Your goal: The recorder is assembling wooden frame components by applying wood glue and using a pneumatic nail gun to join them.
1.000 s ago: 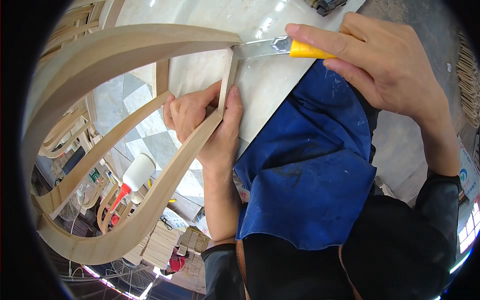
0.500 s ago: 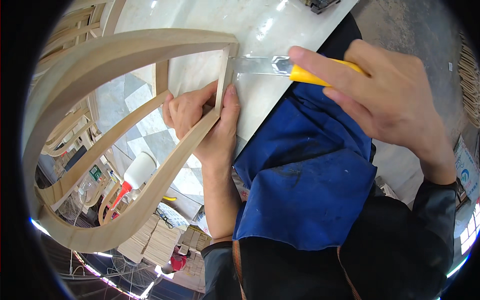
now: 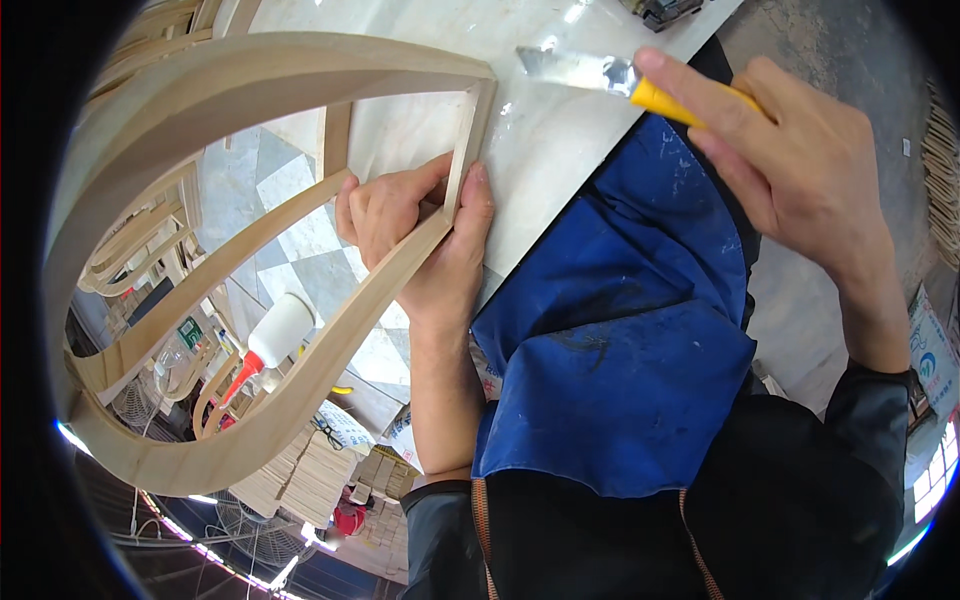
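Note:
A pale wooden frame (image 3: 250, 65) with a rounded loop stands over the white tabletop, its short straight end piece toward the middle. My left hand (image 3: 460, 255) is closed around the lower corner of that end piece, thumb on the near side and fingers on the far side. In my right hand (image 3: 810, 170) is a yellow-handled scraper (image 3: 590, 75), index finger stretched along its handle. Its flat metal blade points left above the tabletop, apart from the frame.
The smooth white tabletop (image 3: 550, 140) ends in a slanting edge beside my blue apron (image 3: 620, 390). A white bottle with a red nozzle (image 3: 282, 325) shows through the frame. Stacked wooden pieces (image 3: 290, 465) lie beyond, and a dark metal object (image 3: 660, 12) sits at the table's far edge.
My right hand has drawn the scraper up and to the right, so its blade has come away from the frame's end piece. My left hand still grips the corner.

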The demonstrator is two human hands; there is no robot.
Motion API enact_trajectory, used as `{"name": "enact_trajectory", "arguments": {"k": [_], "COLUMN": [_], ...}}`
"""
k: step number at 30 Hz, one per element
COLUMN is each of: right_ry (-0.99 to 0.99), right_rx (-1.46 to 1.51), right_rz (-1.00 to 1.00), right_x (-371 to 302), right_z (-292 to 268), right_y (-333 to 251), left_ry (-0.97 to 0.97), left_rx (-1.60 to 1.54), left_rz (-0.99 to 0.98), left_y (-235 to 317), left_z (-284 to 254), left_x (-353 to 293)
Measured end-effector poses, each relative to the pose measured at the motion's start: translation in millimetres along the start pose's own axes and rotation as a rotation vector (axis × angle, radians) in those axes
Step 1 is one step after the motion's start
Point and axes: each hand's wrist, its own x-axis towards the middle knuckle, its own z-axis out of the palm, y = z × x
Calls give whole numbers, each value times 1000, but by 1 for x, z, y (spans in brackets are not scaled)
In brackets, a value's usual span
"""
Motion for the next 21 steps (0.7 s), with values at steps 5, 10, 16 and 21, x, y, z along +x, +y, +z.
{"name": "enact_trajectory", "arguments": {"k": [5,10,16,21], "right_ry": [-62,-2,-32,-48], "right_rx": [9,-27,79,190], "right_rz": [-24,-23,28,86], "right_x": [-2,4,-26,-35], "right_z": [-2,9,-1,-1], "right_y": [-11,-5,7,-11], "left_ry": [4,2,-15,-73], "left_rx": [7,2,3,11], "left_rz": [15,10,-10,-20], "left_y": [-1,0,1,-1], "left_z": [2,2,-1,-5], "left_x": [0,2,1,0]}}
